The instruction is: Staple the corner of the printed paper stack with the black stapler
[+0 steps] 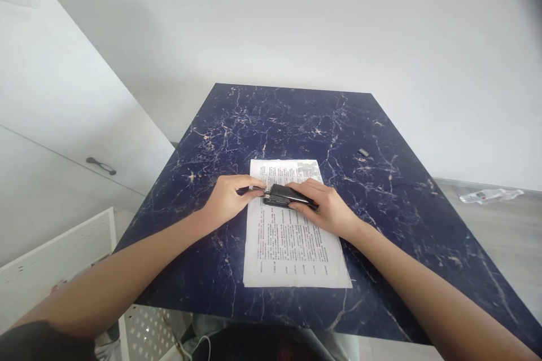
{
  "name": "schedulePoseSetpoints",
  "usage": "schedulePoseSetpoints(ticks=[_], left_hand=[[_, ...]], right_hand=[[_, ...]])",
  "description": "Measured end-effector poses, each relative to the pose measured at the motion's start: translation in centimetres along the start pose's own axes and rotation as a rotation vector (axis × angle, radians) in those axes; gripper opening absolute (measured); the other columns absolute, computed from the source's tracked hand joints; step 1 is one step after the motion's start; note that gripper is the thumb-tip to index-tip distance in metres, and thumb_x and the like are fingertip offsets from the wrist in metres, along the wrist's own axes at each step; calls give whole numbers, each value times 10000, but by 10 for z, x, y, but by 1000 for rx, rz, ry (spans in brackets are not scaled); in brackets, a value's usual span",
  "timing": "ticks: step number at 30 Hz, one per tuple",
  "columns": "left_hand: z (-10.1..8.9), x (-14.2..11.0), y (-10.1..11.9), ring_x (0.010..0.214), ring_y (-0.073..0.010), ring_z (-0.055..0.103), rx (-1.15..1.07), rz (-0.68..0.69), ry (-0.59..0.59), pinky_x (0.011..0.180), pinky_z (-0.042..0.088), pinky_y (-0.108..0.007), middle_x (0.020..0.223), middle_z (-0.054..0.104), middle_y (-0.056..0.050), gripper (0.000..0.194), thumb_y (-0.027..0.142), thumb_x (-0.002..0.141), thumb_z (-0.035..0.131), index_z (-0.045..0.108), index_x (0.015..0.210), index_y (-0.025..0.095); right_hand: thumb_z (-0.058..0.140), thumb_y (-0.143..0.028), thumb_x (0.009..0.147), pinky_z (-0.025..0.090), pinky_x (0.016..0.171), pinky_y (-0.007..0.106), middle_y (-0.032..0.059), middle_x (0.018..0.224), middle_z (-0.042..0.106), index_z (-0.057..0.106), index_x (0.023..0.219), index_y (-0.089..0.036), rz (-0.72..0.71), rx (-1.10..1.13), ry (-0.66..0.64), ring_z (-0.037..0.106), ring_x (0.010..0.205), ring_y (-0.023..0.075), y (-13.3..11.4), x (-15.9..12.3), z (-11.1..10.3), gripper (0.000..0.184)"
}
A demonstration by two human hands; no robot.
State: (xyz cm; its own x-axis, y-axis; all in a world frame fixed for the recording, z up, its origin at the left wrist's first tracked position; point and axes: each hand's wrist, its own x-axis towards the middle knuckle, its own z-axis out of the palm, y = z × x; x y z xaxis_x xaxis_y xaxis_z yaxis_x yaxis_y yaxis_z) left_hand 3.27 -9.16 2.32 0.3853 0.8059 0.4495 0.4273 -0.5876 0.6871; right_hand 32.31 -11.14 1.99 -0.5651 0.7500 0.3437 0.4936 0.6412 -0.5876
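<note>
Across the far half of the printed paper (296, 254) lies a black stapler (282, 194), a little above the page's centre, its long body running from about nine o'clock to four. The right hand (328, 203) reaches in from four o'clock, its fingers clamped around the stapler's back half, thumb on the near side and the others over the far side, which probably keeps the body from sliding. From eight o'clock the left hand (228, 197) meets the other end, thumb and forefinger pinched, as it appears, on a slim part there; such a light grip would suit something so small, though its exact form is too small to tell. The paper rests flat on the dark blue marbled tabletop (275, 118), near the edge closest to the person, perhaps for easy reach with both arms. At two o'clock from the stapler sits a small grey piece (363, 152), well apart from both hands. A clear plastic packet (483, 196) lies on the floor (499, 225) towards three o'clock, beyond the tabletop.
</note>
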Motion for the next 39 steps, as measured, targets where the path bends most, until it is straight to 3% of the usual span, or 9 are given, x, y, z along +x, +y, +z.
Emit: schedulePoseSetpoints(ticks=[6, 18, 23, 28, 30, 34, 39], left_hand=[[1, 1, -3, 867, -191, 788, -53, -25, -129, 846, 625, -340, 980, 828, -17, 100, 218, 894, 810, 819, 985, 258], [-1, 5, -8, 875, -203, 790, -118, -74, -170, 846, 636, -343, 964, 824, -20, 92, 217, 860, 825, 815, 942, 257], [0, 3, -13, 927, -215, 795, -62, 22, -161, 991, 625, -396, 960, 821, -16, 60, 221, 881, 818, 810, 931, 253], [-2, 4, -17, 951, -203, 799, -50, 108, -201, 1177, 530, -460, 956, 822, 7, 59, 233, 932, 778, 814, 960, 271], [-8, 6, -19, 998, -209, 795, -57, 118, -240, 1178, 530, -456, 996, 824, -1, 97, 243, 926, 789, 819, 1011, 277], [-24, 12, -27, 1091, -230, 777, -75, 48, -379, 1065, 603, -415, 1189, 806, -49, 357, 286, 890, 833, 783, 1244, 288], [-37, 19, -42, 1194, -200, 745, -169, -32, -574, 1089, 586, -365, 1300, 772, -27, 401, 205, 980, 702, 733, 1363, 320]], right_hand=[[612, -347, 1051, 606, 846, 449, 73, 1109, 754, 625, 1424, -284, -11, 6, 7, 694, 971, 249, 0, 0, 0, 378], [612, -347, 1055, 606, 830, 458, 67, 1061, 750, 629, 1420, -290, 0, 16, -2, 682, 939, 251, -3, 2, -1, 370], [619, -353, 1054, 604, 845, 465, 66, 1078, 747, 628, 1416, -289, 2, 18, -6, 681, 962, 255, -1, 1, 0, 368], [620, -341, 1050, 600, 842, 464, 64, 1083, 746, 624, 1421, -293, 4, 24, -5, 682, 962, 257, 0, 0, 0, 374], [622, -337, 1050, 598, 843, 460, 65, 1084, 746, 627, 1419, -289, 8, 24, -7, 681, 963, 256, 0, 0, 0, 373], [624, -342, 1049, 601, 852, 456, 66, 1111, 752, 624, 1425, -291, 18, 30, -16, 684, 986, 256, 1, -1, 0, 380], [682, -329, 1006, 605, 919, 459, 70, 1178, 757, 633, 1420, -282, 68, 50, -29, 709, 1059, 262, 2, -2, -1, 419]])
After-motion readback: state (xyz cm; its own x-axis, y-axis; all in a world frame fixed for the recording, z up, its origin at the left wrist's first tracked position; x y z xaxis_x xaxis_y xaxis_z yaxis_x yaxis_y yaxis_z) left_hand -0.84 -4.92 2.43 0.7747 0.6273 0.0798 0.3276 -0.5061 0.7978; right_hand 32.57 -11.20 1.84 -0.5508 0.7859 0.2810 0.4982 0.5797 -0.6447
